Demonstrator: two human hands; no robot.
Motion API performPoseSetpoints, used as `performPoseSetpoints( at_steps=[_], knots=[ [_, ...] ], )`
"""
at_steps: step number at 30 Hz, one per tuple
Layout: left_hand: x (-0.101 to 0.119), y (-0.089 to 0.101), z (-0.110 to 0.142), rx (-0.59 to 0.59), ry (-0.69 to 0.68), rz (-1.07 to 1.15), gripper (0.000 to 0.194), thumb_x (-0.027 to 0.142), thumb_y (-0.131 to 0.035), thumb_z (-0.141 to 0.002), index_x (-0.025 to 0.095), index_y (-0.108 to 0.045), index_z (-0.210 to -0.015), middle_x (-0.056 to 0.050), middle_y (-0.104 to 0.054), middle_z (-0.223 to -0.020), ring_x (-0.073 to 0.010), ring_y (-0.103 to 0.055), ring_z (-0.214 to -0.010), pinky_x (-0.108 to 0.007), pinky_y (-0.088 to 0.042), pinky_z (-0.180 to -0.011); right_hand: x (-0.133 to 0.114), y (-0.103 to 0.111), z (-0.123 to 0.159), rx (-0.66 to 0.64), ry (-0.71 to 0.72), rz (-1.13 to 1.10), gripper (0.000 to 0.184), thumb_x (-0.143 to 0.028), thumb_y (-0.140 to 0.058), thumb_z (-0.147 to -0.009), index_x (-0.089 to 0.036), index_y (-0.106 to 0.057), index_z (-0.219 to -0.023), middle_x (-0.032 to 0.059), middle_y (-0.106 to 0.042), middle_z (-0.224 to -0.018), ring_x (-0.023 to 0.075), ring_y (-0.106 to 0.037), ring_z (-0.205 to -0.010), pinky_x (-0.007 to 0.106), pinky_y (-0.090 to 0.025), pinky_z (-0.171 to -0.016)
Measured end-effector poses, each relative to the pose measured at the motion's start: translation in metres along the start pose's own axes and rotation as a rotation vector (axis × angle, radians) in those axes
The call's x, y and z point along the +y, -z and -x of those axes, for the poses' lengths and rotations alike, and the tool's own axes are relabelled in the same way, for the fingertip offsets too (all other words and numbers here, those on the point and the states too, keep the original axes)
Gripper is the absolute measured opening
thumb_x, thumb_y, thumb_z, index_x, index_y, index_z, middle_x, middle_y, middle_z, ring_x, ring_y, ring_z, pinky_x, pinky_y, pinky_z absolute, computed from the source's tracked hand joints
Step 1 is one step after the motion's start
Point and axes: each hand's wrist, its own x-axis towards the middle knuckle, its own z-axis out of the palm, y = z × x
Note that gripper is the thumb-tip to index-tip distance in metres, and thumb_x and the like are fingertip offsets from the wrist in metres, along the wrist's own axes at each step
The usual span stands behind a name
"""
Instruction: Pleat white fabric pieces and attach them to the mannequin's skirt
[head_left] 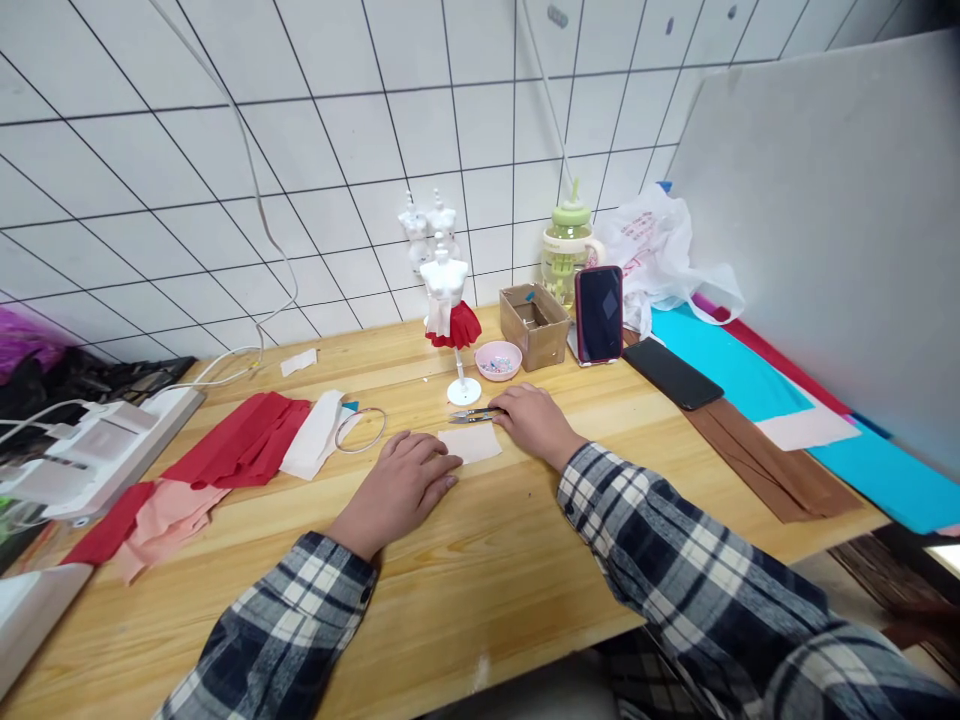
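My right hand [534,422] is closed round the handle end of a small pair of thread snips [474,415], whose blades point left along the table. Just in front of the snips lies a small pale pink piece of cloth [472,445]. My left hand [401,485] rests flat, fingers stretched out, with its fingertips at the left edge of that cloth. Behind the snips stands a small white dress form [445,275] wearing a short red skirt [456,326], with a pale strip of cloth at its waist. A pink bowl of small beads [499,361] is beside its base.
To the left are red cloth [240,440], white cloth [313,440], a hoop [361,431] and a power strip [120,450]. A cardboard box [551,340], propped phone [599,315] and bottle [568,250] stand behind. Brown cloth [765,465] and a black phone [673,372] lie right.
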Motion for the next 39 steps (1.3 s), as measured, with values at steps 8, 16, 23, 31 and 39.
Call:
performPoseSetpoints(
  at_steps=[8, 16, 23, 31, 39],
  knots=[
    [0.0, -0.003, -0.001, -0.003, 0.035, -0.072, 0.033, 0.038, -0.044, -0.098, 0.027, -0.062, -0.124, -0.009, -0.062, -0.12, -0.0267, -0.052, -0.117, -0.049, -0.033, -0.104, -0.007, -0.002, 0.006, 0.046, 0.016, -0.162, 0.022, -0.03, -0.065, -0.09, -0.025, -0.073, -0.11, 0.0059, -0.072, -0.104, 0.0212, -0.057, -0.101, 0.034, -0.041, -0.09],
    [0.0, -0.003, -0.001, 0.049, 0.027, -0.056, 0.037, 0.038, -0.045, -0.098, 0.026, -0.058, -0.13, -0.009, -0.064, -0.121, -0.0259, -0.055, -0.114, -0.047, -0.037, -0.102, -0.004, -0.009, 0.006, 0.071, -0.016, -0.256, 0.038, -0.032, -0.066, -0.088, -0.02, -0.066, -0.124, 0.0091, -0.069, -0.114, 0.0228, -0.058, -0.106, 0.037, -0.043, -0.095],
    [-0.048, 0.016, 0.022, 0.185, 0.378, -0.201, 0.033, 0.033, -0.044, -0.093, 0.018, -0.068, -0.11, -0.012, -0.068, -0.109, -0.0293, -0.06, -0.104, -0.043, -0.045, -0.091, 0.001, -0.008, 0.006, 0.237, -0.099, -0.441, 0.026, -0.017, -0.061, -0.086, -0.018, -0.07, -0.111, 0.007, -0.072, -0.105, 0.0193, -0.063, -0.098, 0.036, -0.047, -0.094],
    [-0.076, 0.019, 0.039, -0.03, 0.605, -0.266, 0.029, 0.037, -0.04, -0.093, 0.021, -0.064, -0.092, -0.011, -0.069, -0.101, -0.0333, -0.06, -0.099, -0.042, -0.044, -0.077, -0.004, -0.008, 0.006, 0.274, -0.09, -0.49, 0.025, -0.012, -0.057, -0.084, -0.021, -0.072, -0.103, 0.0048, -0.073, -0.099, 0.0177, -0.065, -0.092, 0.034, -0.05, -0.091],
    [-0.016, 0.009, 0.014, 0.359, 0.428, 0.24, 0.027, 0.04, -0.039, -0.097, 0.021, -0.058, -0.092, -0.005, -0.068, -0.093, -0.0224, -0.062, -0.091, -0.035, -0.046, -0.084, -0.033, 0.005, 0.018, 0.331, 0.075, -0.476, 0.027, -0.017, -0.059, -0.086, -0.019, -0.066, -0.112, 0.0057, -0.072, -0.105, 0.0196, -0.062, -0.096, 0.035, -0.048, -0.09]
  ],
)
